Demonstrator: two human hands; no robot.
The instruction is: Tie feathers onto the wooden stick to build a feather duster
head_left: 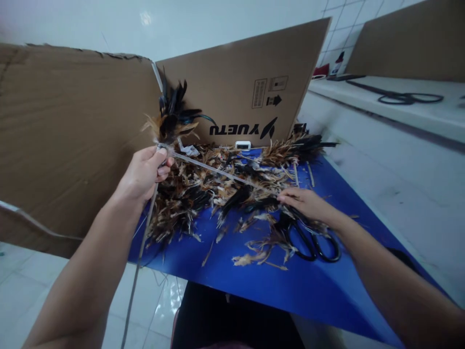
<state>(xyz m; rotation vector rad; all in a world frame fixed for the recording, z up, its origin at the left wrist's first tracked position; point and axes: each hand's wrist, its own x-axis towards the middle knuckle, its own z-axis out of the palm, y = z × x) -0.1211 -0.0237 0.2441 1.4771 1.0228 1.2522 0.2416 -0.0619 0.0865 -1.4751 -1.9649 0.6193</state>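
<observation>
My left hand [147, 169] is closed on the base of an upright bunch of dark and brown feathers [174, 114]. From that base a thin pale strip [214, 169] runs taut down to the right, toward my right hand [303, 201]. The thumb and fingers of my right hand are pinched together at the strip's far end, over the feather pile. Another length of strip [136, 276] hangs below my left hand past the table edge. Loose brown and black feathers [189, 203] lie heaped between the hands. Black-handled scissors [316, 245] rest just below my right hand, their blades hidden by feathers.
Cardboard panels [232, 87] stand behind and left of the blue table [247, 281]. A small white device [243, 145] sits by the back panel. More feathers [298, 148] lie back right. Another pair of scissors [403, 97] and a bottle [337, 63] are on a white ledge [399, 82].
</observation>
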